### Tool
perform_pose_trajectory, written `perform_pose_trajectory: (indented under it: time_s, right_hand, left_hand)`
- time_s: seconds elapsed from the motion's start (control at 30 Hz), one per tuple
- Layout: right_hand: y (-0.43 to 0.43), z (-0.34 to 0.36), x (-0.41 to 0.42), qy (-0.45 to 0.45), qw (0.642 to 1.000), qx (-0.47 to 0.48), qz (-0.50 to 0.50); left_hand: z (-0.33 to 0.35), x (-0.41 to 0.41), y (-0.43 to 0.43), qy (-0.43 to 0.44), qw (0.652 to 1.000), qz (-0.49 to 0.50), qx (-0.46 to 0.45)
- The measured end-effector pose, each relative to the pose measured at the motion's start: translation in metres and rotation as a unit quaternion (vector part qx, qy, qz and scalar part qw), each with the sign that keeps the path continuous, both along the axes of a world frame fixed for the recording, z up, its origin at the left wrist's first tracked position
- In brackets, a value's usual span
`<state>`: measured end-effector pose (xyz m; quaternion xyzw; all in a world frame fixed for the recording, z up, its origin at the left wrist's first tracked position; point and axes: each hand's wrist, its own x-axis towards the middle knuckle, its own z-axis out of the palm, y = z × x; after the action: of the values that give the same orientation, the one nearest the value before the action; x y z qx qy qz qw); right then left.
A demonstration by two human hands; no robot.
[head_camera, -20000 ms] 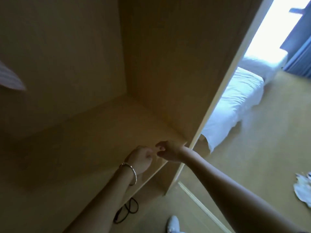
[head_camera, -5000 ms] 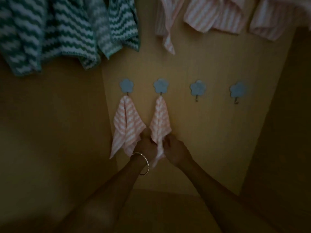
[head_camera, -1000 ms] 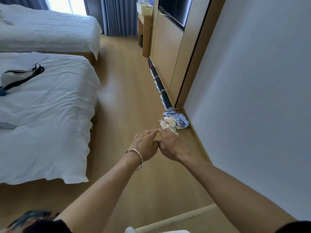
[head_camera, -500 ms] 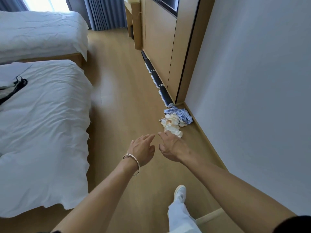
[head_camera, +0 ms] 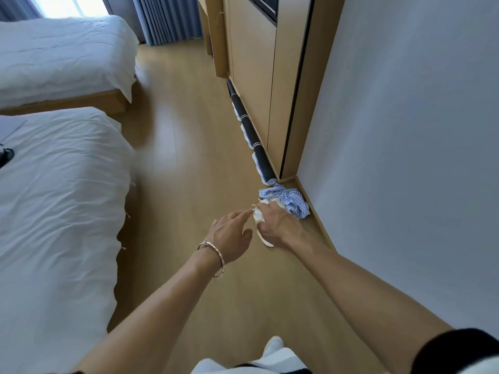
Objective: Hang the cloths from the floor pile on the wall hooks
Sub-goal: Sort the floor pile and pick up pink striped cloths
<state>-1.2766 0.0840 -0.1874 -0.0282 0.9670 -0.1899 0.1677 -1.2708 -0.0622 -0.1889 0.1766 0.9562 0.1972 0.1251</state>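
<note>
A small pile of cloths lies on the wooden floor against the white wall. Its blue-and-white striped cloth (head_camera: 293,200) is crumpled at the far side. My right hand (head_camera: 279,225) is down on the pile, its fingers curled round a cream cloth (head_camera: 258,215) that shows at its fingertips and under its palm. My left hand (head_camera: 232,236), with a bracelet at the wrist, hovers just left of it, fingers straight and pointing at the cream cloth, holding nothing. The wall hooks are out of view.
A dark rolled mat (head_camera: 253,139) lies along the base of the wooden cabinet (head_camera: 253,63) beyond the pile. Two beds with white covers (head_camera: 59,184) fill the left side. The white wall (head_camera: 405,157) runs along the right. My shoe (head_camera: 272,345) shows at the bottom.
I have stepped closer to the pile. My right hand has reached forward onto the cream cloth and curled round it; my left hand has followed beside it, still open.
</note>
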Motion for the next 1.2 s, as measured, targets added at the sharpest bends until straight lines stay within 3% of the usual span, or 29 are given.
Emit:
perform_pose_trajectory:
  time_s: [0.33,0.63,0.8,1.2]
  right_hand:
    - [0.052,-0.03,-0.109,-0.049,0.999,0.0,-0.014]
    - [0.108,-0.028,-0.267,-0.072,0.989,0.038,-0.124]
    - [0.109,-0.041,-0.331,-0.111,0.984,0.032,-0.133]
    - [0.187,-0.065,-0.423,-0.129,0.987,0.04,-0.089]
  left_hand:
    - [-0.036,-0.12,0.041,-0.065,0.998,0.0,-0.029]
    - [-0.046,-0.306,0.083,-0.072,0.996,-0.051,0.016]
    - [-0.055,-0.392,0.088,-0.096,0.995,-0.034,0.013]
    - [-0.075,-0.459,0.158,-0.137,0.99,-0.016,-0.009]
